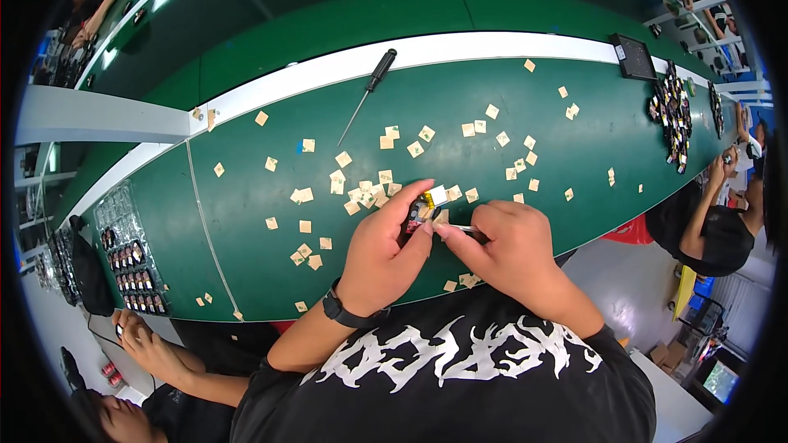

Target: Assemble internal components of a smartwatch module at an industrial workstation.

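My left hand (386, 246) pinches a small dark component with a yellow and white patch (423, 207) between thumb and fingers, just above the near edge of the green table (246, 230). My right hand (505, 242) holds thin metal tweezers (464, 230), whose tip meets the component from the right. A black watch sits on my left wrist. Both hands touch each other around the part.
Several small tan paper squares (361, 193) litter the table. A black-handled screwdriver (369, 92) lies at the far white strip. Trays of small parts (131, 267) sit left, a dark pile (675, 119) right. Other people sit at left, lower left and right.
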`<state>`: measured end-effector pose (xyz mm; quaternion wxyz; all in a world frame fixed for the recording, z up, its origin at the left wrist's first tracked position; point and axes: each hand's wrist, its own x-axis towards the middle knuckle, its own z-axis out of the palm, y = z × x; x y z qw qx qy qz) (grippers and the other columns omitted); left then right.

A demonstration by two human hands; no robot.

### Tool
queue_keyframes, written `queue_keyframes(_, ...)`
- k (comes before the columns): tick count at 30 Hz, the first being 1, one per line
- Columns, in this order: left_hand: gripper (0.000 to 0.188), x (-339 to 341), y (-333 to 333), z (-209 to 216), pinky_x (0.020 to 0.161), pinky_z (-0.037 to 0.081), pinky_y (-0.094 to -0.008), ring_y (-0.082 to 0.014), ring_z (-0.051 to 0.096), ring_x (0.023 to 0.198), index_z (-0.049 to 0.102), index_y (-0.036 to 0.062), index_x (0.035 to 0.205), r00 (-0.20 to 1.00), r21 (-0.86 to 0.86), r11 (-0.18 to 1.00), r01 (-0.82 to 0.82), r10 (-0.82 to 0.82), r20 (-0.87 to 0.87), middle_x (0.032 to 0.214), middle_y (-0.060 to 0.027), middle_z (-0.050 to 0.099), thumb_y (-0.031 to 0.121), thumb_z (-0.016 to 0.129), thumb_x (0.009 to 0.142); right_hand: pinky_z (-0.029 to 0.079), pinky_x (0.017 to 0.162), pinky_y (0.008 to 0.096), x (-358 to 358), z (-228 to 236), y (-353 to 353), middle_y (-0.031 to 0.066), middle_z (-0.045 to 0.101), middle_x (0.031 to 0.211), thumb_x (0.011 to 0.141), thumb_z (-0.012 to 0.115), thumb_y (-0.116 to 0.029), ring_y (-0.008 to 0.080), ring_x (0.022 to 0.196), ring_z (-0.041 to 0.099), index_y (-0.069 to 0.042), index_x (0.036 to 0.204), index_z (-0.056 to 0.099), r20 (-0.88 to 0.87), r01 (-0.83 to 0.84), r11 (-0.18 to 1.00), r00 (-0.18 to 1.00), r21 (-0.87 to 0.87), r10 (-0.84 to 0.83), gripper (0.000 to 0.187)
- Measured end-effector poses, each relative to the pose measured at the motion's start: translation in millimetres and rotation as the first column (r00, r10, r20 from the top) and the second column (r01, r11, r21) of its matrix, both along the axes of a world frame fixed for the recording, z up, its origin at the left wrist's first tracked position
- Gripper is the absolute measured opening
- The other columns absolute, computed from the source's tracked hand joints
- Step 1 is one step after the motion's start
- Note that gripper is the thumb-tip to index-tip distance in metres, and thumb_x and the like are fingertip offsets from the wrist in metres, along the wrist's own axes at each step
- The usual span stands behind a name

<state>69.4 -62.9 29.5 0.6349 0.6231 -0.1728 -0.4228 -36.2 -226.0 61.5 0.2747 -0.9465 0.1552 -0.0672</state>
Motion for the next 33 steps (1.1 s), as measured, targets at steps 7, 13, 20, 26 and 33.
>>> queue_keyframes(7, 0.047, 0.3, 1.1, 4.9, 0.072, 0.050, -0.0303, -0.0178, 0.061, 0.076, 0.053, 0.0001, 0.140, 0.982, 0.107, 0.994, 0.031, -0.051, 0.184, 0.093, -0.0123, 0.066, 0.004, 0.060, 0.094, 0.046, 0.052, 0.0428, 3.9, -4.9, 3.6, 0.0096, 0.059, 0.065, 0.093, 0.071, -0.024, 0.0320, 0.058, 0.061, -0.005, 0.079, 0.058, 0.030, -0.055, 0.993, 0.998, 0.105, 0.052, 0.027)
queue_keyframes(13, 0.048, -0.6, 1.6, 4.4, 0.071, 0.050, -0.0354, -0.0253, 0.062, 0.075, 0.050, -0.0001, 0.143, 0.942, 0.124, 0.990, 0.060, -0.097, 0.322, 0.091, -0.0150, 0.065, 0.005, 0.058, 0.096, 0.049, 0.057, 0.0454, 2.4, -2.4, 6.4, 0.0111, 0.063, 0.070, 0.095, 0.066, -0.013, 0.0337, 0.065, 0.064, -0.003, 0.092, 0.055, -0.036, -0.099, 0.991, 0.994, 0.095, 0.103, 0.016)
queue_keyframes(20, 0.048, 9.7, 6.7, 7.0, 0.068, 0.050, -0.0328, -0.0177, 0.060, 0.070, 0.046, -0.0026, 0.146, 0.962, 0.074, 0.982, 0.172, -0.184, 0.202, 0.084, -0.0108, 0.065, 0.006, 0.054, 0.099, 0.049, 0.056, 0.0448, -1.6, -8.3, 2.3, 0.0118, 0.066, 0.072, 0.095, 0.068, -0.012, 0.0346, 0.066, 0.065, -0.004, 0.091, 0.056, 0.023, -0.130, 0.986, 0.991, 0.104, 0.128, 0.015)
queue_keyframes(26, 0.050, 6.0, 6.2, -0.2, 0.060, 0.042, -0.0195, -0.0049, 0.055, 0.070, 0.044, -0.0019, 0.150, 0.985, -0.072, 0.990, 0.119, -0.127, -0.118, 0.091, -0.0014, 0.065, 0.005, 0.051, 0.102, 0.048, 0.054, 0.0300, -11.0, -17.5, 1.7, 0.0080, 0.072, 0.079, 0.095, 0.071, -0.009, 0.0152, 0.059, 0.063, -0.001, 0.099, 0.061, 0.039, 0.024, 0.868, 0.998, 0.495, -0.050, 0.013)
queue_keyframes(33, 0.051, 6.3, 7.3, 2.1, 0.067, 0.050, -0.0244, -0.0084, 0.058, 0.071, 0.043, -0.0048, 0.149, 0.987, -0.027, 0.989, 0.147, -0.148, -0.056, 0.101, -0.0084, 0.073, 0.001, 0.051, 0.099, 0.043, 0.055, 0.0245, -8.5, 2.7, -1.6, 0.0049, 0.066, 0.078, 0.095, 0.069, -0.003, 0.0067, 0.061, 0.054, 0.002, 0.107, 0.058, -0.008, 0.093, 0.701, 0.992, 0.707, -0.123, 0.017)
